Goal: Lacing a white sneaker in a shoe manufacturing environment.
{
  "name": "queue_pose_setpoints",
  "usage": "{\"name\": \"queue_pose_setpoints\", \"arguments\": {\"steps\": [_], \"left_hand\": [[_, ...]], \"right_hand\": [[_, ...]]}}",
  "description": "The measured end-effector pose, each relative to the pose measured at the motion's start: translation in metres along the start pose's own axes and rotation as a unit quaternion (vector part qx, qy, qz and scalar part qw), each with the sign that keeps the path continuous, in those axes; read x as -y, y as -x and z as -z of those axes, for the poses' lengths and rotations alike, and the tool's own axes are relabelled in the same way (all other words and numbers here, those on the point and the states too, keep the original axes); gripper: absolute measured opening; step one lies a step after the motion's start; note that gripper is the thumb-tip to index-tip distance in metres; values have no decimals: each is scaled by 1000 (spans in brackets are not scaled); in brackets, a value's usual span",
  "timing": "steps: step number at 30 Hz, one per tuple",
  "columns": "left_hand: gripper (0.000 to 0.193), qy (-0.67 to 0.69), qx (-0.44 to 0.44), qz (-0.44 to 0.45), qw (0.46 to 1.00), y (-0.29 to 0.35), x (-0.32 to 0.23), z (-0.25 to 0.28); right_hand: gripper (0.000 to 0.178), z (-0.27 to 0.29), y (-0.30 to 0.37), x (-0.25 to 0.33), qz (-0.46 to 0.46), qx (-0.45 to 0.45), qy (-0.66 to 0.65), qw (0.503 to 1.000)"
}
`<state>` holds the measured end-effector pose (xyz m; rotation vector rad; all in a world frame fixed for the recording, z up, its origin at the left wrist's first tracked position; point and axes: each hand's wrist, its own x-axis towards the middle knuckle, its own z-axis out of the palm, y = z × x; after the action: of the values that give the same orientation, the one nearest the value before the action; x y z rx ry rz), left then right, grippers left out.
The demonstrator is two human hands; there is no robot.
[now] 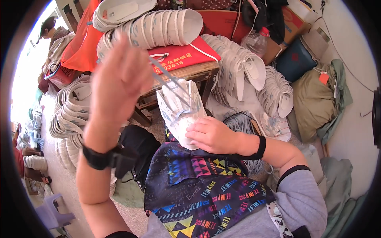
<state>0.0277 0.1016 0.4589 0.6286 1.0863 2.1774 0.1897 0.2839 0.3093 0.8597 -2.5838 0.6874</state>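
1. White shoe [178, 125] stands at the centre of the scene, before a patterned apron [206, 190], its closed end near and its opening far.
2. The right hand [216, 137] grips the shoe's near end from the right, fingers wrapped over the upper.
3. The left hand [119, 81], blurred and raised at left, holds grey laces [170, 78] that stretch straight down to the shoe; the exact finger placement cannot be told.
4. Beyond the shoe, a wooden table [194, 70] bears a red bag [184, 57] and a row of nested white shoes [158, 29].
5. More stacked shoes [232, 63] lie at far right; a purple stool [55, 212] stands at near left.
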Motion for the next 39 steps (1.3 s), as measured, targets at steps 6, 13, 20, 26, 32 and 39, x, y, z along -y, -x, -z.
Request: {"name": "queue_pose_setpoints", "arguments": {"steps": [6, 13, 20, 26, 32, 39], "left_hand": [[55, -64, 162, -70, 982, -8, -35, -35], [57, -211, -3, -113, 971, 0, 2, -16], [58, -219, -82, -90, 968, 8, 17, 7], [58, -227, -118, -70, 964, 17, 29, 27], [59, -224, -138, -63, 963, 23, 51, 43], [57, -355, -184, 37, 916, 47, 105, 55]], "right_hand": [[24, 3, -2, 3, -5, -2, -9, 1000], [13, -1, -17, -18, -181, -90, -111, 973], [18, -5, -35, -38, -213, -4, 18, 977], [23, -13, -35, -32, -237, 4, 104, 966], [18, -13, -41, -29, -210, 6, 118, 971], [21, -19, -45, -18, -305, 40, 79, 948]]}}
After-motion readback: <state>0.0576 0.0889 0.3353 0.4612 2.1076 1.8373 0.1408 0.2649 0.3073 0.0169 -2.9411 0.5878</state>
